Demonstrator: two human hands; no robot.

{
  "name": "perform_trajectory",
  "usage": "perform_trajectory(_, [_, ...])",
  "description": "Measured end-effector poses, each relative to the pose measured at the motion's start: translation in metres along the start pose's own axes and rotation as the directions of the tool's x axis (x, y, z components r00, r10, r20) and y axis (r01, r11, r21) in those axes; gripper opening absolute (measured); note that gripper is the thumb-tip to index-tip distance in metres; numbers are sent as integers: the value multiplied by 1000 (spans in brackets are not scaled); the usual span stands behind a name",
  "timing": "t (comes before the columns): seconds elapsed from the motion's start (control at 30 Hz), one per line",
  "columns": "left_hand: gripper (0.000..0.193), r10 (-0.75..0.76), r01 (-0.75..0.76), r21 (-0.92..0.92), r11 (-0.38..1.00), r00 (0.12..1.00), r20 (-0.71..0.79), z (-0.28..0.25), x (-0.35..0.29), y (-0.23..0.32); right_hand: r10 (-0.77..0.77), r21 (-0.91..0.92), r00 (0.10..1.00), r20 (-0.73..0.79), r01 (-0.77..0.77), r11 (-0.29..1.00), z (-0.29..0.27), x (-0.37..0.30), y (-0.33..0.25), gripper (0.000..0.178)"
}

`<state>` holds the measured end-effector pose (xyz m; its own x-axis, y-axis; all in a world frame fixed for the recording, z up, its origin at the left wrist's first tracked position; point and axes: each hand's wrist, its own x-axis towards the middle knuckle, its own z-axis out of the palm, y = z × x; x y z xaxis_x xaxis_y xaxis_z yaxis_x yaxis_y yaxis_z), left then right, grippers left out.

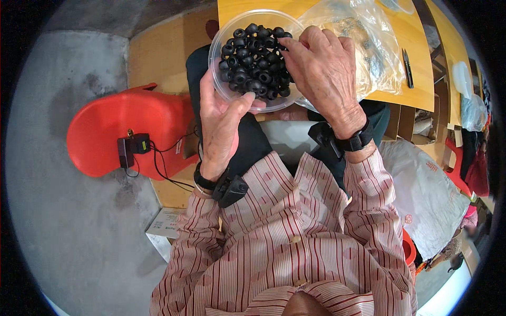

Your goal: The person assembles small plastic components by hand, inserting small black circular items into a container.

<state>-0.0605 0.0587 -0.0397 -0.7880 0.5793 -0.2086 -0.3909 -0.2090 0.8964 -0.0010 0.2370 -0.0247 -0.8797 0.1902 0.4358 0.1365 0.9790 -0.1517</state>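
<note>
A round clear plastic tub is full of small black round pieces with holes, like thick beads. My left hand grips the tub's near left side, its thumb over the rim and touching the pieces. From the right, my right hand reaches over the rim. Its fingers are curled together, the tips at the pieces on the tub's right side. Whatever lies between those fingertips is hidden. Beside the tub, partly behind my right hand, a clear plastic bag lies on the yellow tabletop.
A dark pen-like tool lies right of the bag. To my left stands a red plastic stool bearing a small black device with cables. A white sack and cardboard boxes are at my right. A white box sits lower left.
</note>
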Motion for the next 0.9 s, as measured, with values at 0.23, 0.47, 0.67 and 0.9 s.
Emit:
perform_trajectory(0.23, [67,-22,22,3,1000,999,38,0,0,0,-65,-72,997,-49,61,996,10,8,1,14])
perform_trajectory(0.47, [66,-20,20,-2,1000,1000,10,-2,0,-1,-154,-84,988,-32,151,985,10,12,4,9])
perform_trajectory(0.67, [68,-44,42,-37,998,997,-57,-17,0,-1,36,277,999,2,-35,960,-4,9,16,19])
perform_trajectory(0.9, [62,-5,1,-44,999,995,-96,-34,7,10,215,156,976,29,-217,964,4,-5,63,20])
